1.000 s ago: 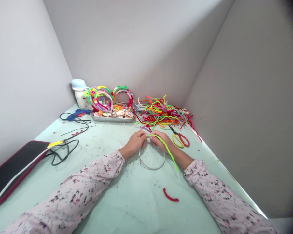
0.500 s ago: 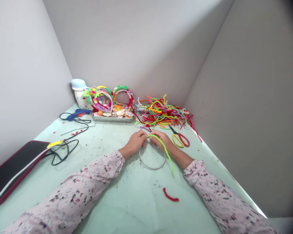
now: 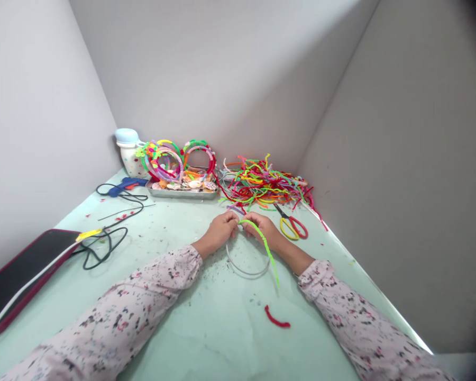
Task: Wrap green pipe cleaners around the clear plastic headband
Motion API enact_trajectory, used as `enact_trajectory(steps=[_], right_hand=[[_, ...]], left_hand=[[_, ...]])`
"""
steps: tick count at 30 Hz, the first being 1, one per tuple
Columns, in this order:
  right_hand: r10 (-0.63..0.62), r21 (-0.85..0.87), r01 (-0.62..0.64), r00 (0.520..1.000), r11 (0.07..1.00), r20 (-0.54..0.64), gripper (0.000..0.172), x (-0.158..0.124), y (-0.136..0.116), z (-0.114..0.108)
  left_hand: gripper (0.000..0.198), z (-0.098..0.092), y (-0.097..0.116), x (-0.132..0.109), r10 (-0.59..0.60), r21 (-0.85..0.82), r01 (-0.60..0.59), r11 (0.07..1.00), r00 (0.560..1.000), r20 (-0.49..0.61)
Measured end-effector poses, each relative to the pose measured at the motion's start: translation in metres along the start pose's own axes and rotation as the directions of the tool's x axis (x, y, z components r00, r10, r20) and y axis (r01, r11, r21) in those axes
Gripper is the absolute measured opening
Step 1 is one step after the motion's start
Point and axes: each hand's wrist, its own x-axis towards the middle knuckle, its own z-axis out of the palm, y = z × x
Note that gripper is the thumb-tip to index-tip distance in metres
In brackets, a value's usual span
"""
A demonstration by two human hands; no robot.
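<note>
My left hand point(image 3: 221, 229) and my right hand point(image 3: 264, 227) meet at the middle of the pale green table, fingers pinched together. Between them they hold the top of a thin metal headband point(image 3: 246, 270), whose loop hangs toward me over the table. A lime green pipe cleaner point(image 3: 268, 253) runs from the pinch point over my right hand and trails down toward me. A bit of purple pipe cleaner point(image 3: 235, 210) shows just beyond my fingers.
Yellow and red scissors point(image 3: 292, 226) lie right of my hands. Behind them sits a heap of coloured pipe cleaners point(image 3: 264, 183). A metal tray point(image 3: 182, 192) holds finished headbands, beside a white jar point(image 3: 129, 151). A blue glue gun point(image 3: 124, 185), black cable point(image 3: 103, 248), dark tablet point(image 3: 19, 270) and a red scrap point(image 3: 276, 319) lie around.
The free tail of the green pipe cleaner has swung left and shortened slightly as my right hand turns it at the headband. My arms stay in place.
</note>
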Motion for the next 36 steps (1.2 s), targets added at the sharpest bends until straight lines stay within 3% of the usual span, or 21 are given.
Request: enact_trajectory(steps=[10, 20, 27, 36], right_hand=[[-0.075, -0.054, 0.075, 0.997, 0.996, -0.001, 0.024, 0.0, 0.004, -0.002], [-0.006, -0.022, 0.005, 0.999, 1.0, -0.032, 0.025, 0.0, -0.002, -0.002], [-0.029, -0.081, 0.029, 1.0, 0.996, -0.004, 0.021, -0.001, -0.005, -0.003], [-0.063, -0.109, 0.063, 0.998, 0.992, 0.006, 0.015, 0.003, 0.01, -0.003]], left_hand=[[0.013, 0.0, -0.006, 0.002, -0.002, 0.008, 0.002, 1.0, 1.0, -0.008], [0.011, 0.002, -0.009, 0.006, -0.027, -0.059, 0.023, 0.998, 0.997, -0.07], [0.016, 0.002, -0.006, 0.004, -0.033, -0.013, 0.032, 0.999, 0.997, -0.071], [0.019, 0.001, -0.004, 0.001, -0.021, 0.055, 0.024, 0.998, 0.998, -0.06]])
